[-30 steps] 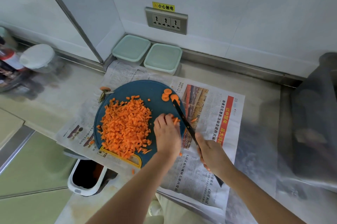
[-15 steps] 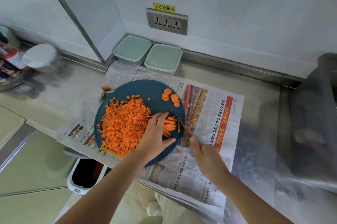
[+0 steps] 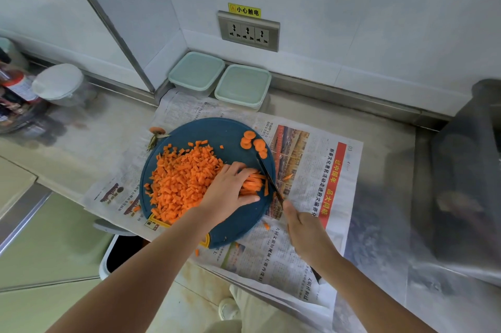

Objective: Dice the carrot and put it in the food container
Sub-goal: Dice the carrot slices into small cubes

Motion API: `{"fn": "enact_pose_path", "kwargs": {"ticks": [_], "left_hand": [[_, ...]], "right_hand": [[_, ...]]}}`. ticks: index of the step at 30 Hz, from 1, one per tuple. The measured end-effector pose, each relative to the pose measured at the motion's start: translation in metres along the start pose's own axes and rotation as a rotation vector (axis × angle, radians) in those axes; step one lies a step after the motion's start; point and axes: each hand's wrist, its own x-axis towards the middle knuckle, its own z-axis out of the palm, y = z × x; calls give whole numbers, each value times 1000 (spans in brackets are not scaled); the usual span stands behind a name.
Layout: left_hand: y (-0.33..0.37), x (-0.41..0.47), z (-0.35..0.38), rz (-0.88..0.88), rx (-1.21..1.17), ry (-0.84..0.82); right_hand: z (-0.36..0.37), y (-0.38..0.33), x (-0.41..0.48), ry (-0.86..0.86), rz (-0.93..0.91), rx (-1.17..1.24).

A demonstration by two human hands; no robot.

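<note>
Most is diced pile [image 3: 184,180]; left hand [image 3: 230,191] pins strips [image 3: 253,183], right hand [image 3: 306,232] grips knife [image 3: 268,179]; slices [image 3: 254,142] wait, upper-centre containers [image 3: 244,85] lidded.

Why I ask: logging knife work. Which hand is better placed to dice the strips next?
Right. The right hand holds the knife, blade beside the strips; the left hand steadies them, holding no tool.

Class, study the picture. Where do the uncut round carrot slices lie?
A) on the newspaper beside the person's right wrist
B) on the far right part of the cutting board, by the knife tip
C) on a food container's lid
B: the round carrot slices sit on the cutting board near its far right rim, just past the tip of the knife and apart from the diced carrot.
</note>
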Motion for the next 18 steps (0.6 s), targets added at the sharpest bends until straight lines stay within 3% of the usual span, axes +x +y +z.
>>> {"fn": "enact_pose_path", "kwargs": {"ticks": [4,9,13,18], "left_hand": [[5,-7,8,-70,39,134],[17,-19,15,-232,36,264],[30,-19,16,-171,83,418],[41,0,21,-144,171,336]], "right_hand": [[2,-4,-3,-13,22,25],[10,-6,-9,-48,128,221],[3,-3,-9,-9,89,203],[-7,-2,-4,7,58,123]]}}
